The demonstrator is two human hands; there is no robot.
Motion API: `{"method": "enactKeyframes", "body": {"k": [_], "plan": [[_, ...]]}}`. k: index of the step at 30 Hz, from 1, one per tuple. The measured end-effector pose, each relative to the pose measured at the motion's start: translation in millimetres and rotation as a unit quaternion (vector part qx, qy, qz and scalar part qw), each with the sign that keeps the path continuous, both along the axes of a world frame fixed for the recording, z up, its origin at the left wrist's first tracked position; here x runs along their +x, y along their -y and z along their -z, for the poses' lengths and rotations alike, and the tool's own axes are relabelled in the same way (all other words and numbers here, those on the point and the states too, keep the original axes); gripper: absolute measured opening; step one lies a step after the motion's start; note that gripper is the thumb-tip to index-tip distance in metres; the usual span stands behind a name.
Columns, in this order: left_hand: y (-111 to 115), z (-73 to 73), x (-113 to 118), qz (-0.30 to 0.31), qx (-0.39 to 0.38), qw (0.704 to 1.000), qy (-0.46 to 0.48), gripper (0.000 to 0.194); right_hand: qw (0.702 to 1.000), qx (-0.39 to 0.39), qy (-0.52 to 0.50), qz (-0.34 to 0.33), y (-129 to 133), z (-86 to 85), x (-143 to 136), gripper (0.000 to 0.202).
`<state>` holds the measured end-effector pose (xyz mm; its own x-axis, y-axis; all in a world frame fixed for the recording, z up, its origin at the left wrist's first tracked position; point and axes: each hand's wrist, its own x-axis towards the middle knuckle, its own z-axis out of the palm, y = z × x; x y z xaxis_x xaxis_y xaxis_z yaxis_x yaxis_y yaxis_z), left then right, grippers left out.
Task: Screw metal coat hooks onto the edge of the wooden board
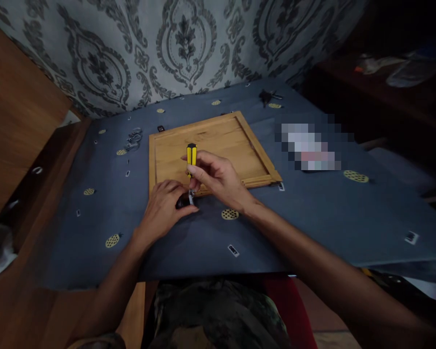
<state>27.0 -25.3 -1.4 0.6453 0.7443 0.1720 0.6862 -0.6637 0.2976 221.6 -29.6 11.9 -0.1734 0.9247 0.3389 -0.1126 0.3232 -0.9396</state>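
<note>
A yellow-and-black screwdriver (pixel 191 157) stands upright in my right hand (pixel 220 177), its fingers closed round the lower handle. Its tip end comes down at the near edge of a wooden framed panel (pixel 207 138) lying on the table. At the same edge, my left hand (pixel 163 206) curls round a small dark fitting with a shiny metal part (pixel 191 199), thumb on the near side and fingers on the far side. The fingers partly hide that fitting, so its exact kind cannot be made out. A small black piece (pixel 161 128) sits at the panel's far edge.
The table has a dark blue cloth (pixel 189 242) printed with pineapples. Metal pieces (pixel 133 139) lie left of the panel, a black item (pixel 269 97) at the back right, and a blurred-out object (pixel 308 145) at right. A patterned wall (pixel 185 43) rises behind.
</note>
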Motion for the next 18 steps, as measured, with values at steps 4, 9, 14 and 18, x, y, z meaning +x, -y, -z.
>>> {"method": "enactKeyframes", "body": {"k": [4, 9, 14, 18], "plan": [[0.1, 0.5, 0.2, 0.0, -0.001, 1.0, 0.011, 0.038, 1.0, -0.001, 0.013, 0.019, -2.8, -2.4, -0.3, 0.038], [-0.1, 0.9, 0.3, 0.001, -0.005, 1.0, 0.013, 0.034, 1.0, 0.003, 0.017, 0.021, -5.7, -9.1, -5.9, 0.043], [-0.5, 1.2, -0.2, 0.006, -0.002, 1.0, 0.016, 0.036, 1.0, 0.0, 0.006, -0.021, -8.1, -11.8, -4.5, 0.038], [-0.2, 0.7, -0.2, 0.001, -0.002, 1.0, 0.01, 0.037, 0.998, 0.001, 0.006, -0.064, -8.7, -9.2, 3.4, 0.03]]}}
